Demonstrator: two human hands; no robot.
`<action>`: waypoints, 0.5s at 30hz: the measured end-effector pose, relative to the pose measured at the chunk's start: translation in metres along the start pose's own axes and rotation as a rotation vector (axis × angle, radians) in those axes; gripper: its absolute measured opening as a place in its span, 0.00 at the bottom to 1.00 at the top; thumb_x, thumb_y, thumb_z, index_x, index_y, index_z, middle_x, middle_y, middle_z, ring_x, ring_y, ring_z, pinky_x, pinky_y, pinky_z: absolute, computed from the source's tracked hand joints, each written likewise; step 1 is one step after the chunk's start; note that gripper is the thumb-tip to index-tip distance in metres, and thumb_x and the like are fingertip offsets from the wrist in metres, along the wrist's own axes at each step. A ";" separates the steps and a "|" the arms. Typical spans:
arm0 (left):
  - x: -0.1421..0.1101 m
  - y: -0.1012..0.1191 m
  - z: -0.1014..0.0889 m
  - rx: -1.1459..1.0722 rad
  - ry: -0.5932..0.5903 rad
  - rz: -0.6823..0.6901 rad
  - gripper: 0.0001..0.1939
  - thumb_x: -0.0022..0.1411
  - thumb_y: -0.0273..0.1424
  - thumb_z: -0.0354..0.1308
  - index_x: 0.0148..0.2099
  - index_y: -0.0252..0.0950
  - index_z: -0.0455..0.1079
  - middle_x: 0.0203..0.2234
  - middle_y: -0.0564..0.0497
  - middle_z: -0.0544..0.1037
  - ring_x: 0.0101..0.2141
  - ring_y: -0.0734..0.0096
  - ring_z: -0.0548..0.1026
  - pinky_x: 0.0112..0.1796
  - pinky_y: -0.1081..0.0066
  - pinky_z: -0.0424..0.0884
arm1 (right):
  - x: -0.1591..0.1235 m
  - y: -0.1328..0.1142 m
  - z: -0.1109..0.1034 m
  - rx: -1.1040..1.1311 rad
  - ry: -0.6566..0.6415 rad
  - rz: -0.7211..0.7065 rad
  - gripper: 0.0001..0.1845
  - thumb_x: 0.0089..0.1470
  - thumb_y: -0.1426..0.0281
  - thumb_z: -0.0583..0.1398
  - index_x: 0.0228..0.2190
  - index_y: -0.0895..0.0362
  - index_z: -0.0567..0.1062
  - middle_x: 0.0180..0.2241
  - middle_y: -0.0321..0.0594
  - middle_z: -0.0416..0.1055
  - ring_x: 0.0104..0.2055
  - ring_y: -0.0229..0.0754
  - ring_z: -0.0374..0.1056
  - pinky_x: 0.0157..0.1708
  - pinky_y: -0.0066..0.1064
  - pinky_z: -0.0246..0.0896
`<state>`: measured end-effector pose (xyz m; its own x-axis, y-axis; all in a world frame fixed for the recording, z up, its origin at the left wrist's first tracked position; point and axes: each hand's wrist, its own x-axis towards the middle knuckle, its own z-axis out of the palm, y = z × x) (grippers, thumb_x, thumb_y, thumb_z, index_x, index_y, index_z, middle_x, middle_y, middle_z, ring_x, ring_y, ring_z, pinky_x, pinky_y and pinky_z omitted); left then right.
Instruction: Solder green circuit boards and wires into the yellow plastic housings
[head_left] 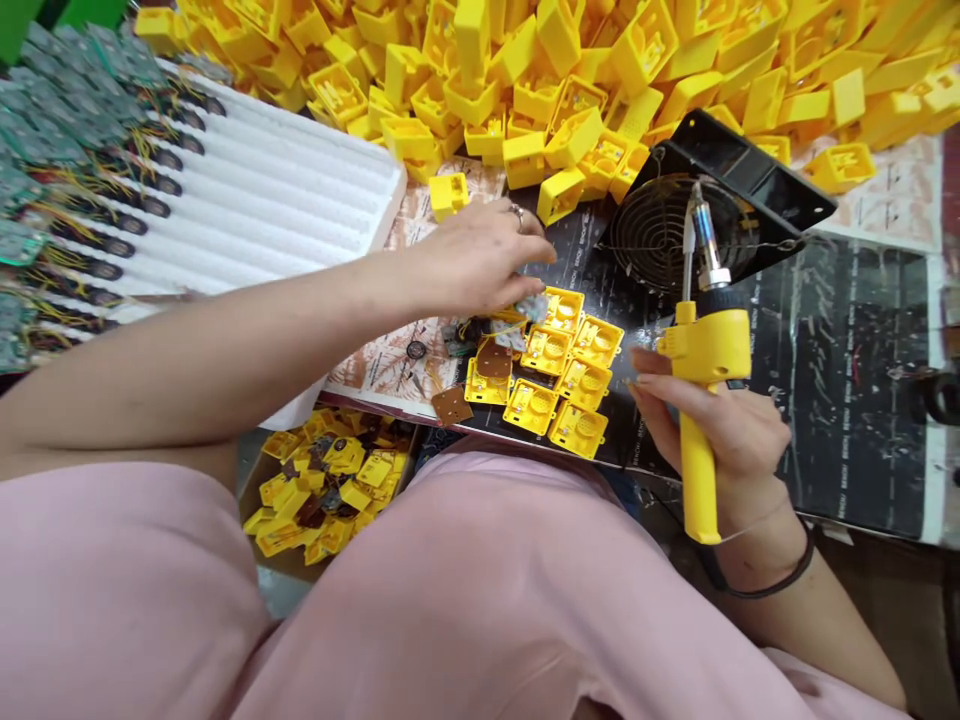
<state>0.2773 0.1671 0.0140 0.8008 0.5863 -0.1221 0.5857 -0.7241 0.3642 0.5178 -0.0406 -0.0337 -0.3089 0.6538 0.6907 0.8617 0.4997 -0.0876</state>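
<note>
My right hand [727, 440] is wrapped round the handle of a yellow soldering gun [705, 350], whose metal tip points up and away from me. My left hand [487, 255] reaches across the bench with its fingers apart and slightly bent. Just below its thumb lies a small grey-white part [532, 308]; whether the thumb touches it I cannot tell. A group of open yellow cases [531, 405] sits beneath, with small fittings inside. Brown circuit boards [452, 405] and thin wires lie at the group's left side, one board over a case.
A heap of yellow cases [525, 90] fills the back. Wired green circuit boards [75, 100] line a ridged white foam tray [292, 170] at left. A black fan with a wire guard [660, 235] stands behind the gun. Below the bench edge, a box [259, 480] holds yellow parts.
</note>
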 end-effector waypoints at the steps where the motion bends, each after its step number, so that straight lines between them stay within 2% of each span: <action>1: 0.000 -0.001 -0.001 0.061 0.009 0.035 0.22 0.72 0.40 0.53 0.61 0.45 0.80 0.59 0.48 0.82 0.63 0.49 0.76 0.63 0.51 0.70 | -0.001 -0.001 -0.003 0.006 -0.004 0.009 0.18 0.63 0.80 0.69 0.51 0.53 0.77 0.39 0.36 0.86 0.37 0.36 0.82 0.39 0.22 0.74; 3: -0.004 -0.004 -0.009 0.093 -0.045 0.106 0.23 0.73 0.39 0.52 0.62 0.48 0.81 0.62 0.49 0.81 0.63 0.50 0.76 0.64 0.51 0.70 | -0.006 -0.002 -0.011 0.039 -0.015 0.042 0.29 0.62 0.81 0.70 0.60 0.49 0.76 0.35 0.29 0.85 0.33 0.34 0.81 0.36 0.21 0.74; 5: -0.010 -0.007 -0.020 0.103 -0.151 0.169 0.23 0.72 0.35 0.51 0.61 0.50 0.82 0.64 0.50 0.80 0.63 0.53 0.76 0.66 0.52 0.69 | -0.012 -0.003 -0.019 0.081 -0.013 0.081 0.40 0.62 0.82 0.69 0.68 0.41 0.71 0.32 0.23 0.83 0.30 0.34 0.80 0.33 0.21 0.74; 7: -0.015 -0.006 -0.026 0.149 -0.246 0.225 0.24 0.70 0.30 0.53 0.60 0.53 0.82 0.67 0.54 0.78 0.67 0.54 0.72 0.69 0.50 0.66 | -0.018 -0.005 -0.025 0.158 -0.037 0.133 0.44 0.64 0.82 0.67 0.71 0.35 0.67 0.32 0.22 0.82 0.29 0.35 0.79 0.32 0.22 0.75; 9: -0.018 0.000 -0.025 0.232 -0.309 0.285 0.27 0.67 0.24 0.53 0.59 0.54 0.82 0.70 0.56 0.74 0.72 0.54 0.66 0.72 0.47 0.61 | -0.021 -0.005 -0.027 0.234 -0.068 0.168 0.38 0.66 0.81 0.66 0.68 0.37 0.71 0.32 0.23 0.82 0.28 0.35 0.78 0.33 0.23 0.76; 12: -0.015 0.015 -0.018 0.290 -0.379 0.383 0.25 0.67 0.18 0.51 0.51 0.47 0.84 0.74 0.56 0.69 0.77 0.55 0.58 0.75 0.46 0.55 | -0.019 -0.005 -0.024 0.268 -0.048 0.149 0.22 0.68 0.79 0.63 0.55 0.41 0.82 0.27 0.23 0.78 0.26 0.32 0.75 0.31 0.22 0.73; 15: -0.009 0.026 -0.018 0.265 -0.403 0.398 0.18 0.67 0.18 0.52 0.41 0.40 0.81 0.70 0.55 0.75 0.76 0.56 0.59 0.76 0.51 0.50 | -0.018 -0.002 -0.019 0.251 -0.027 0.111 0.15 0.71 0.75 0.62 0.45 0.44 0.85 0.25 0.24 0.76 0.28 0.32 0.76 0.35 0.20 0.74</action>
<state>0.2834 0.1499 0.0410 0.9180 0.1067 -0.3820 0.2020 -0.9547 0.2186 0.5290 -0.0644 -0.0318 -0.2318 0.7258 0.6477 0.7654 0.5470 -0.3391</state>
